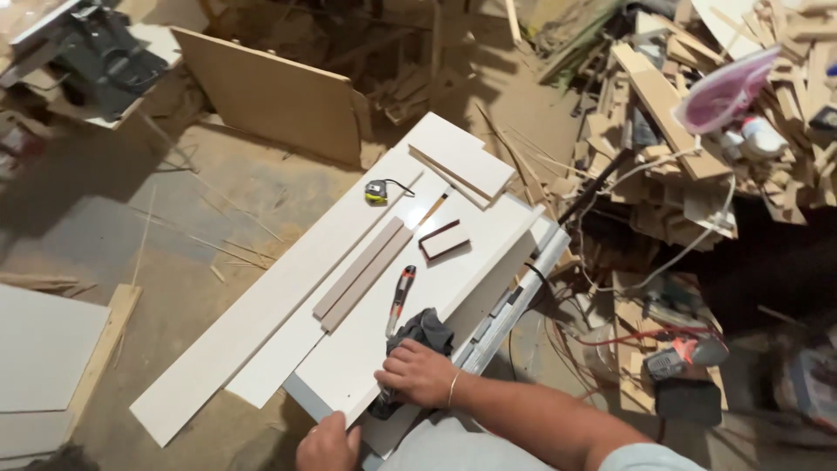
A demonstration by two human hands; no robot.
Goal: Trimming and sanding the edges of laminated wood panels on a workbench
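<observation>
Head view showed the right hand (420, 373) curled and pressing a dark cloth (423, 336), partly hidden, on the white board (366, 349); the left hand (328, 445), cut off below, gripped the board's edge.

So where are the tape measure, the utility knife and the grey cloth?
tape measure (376, 191), head view, middle of its yellow case.
utility knife (400, 299), head view, middle of its handle.
grey cloth (427, 330), head view, bunched part above the right hand (418, 373).

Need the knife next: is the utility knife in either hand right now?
No. The utility knife lies free on the white panel, while the right hand presses a dark cloth.
</observation>
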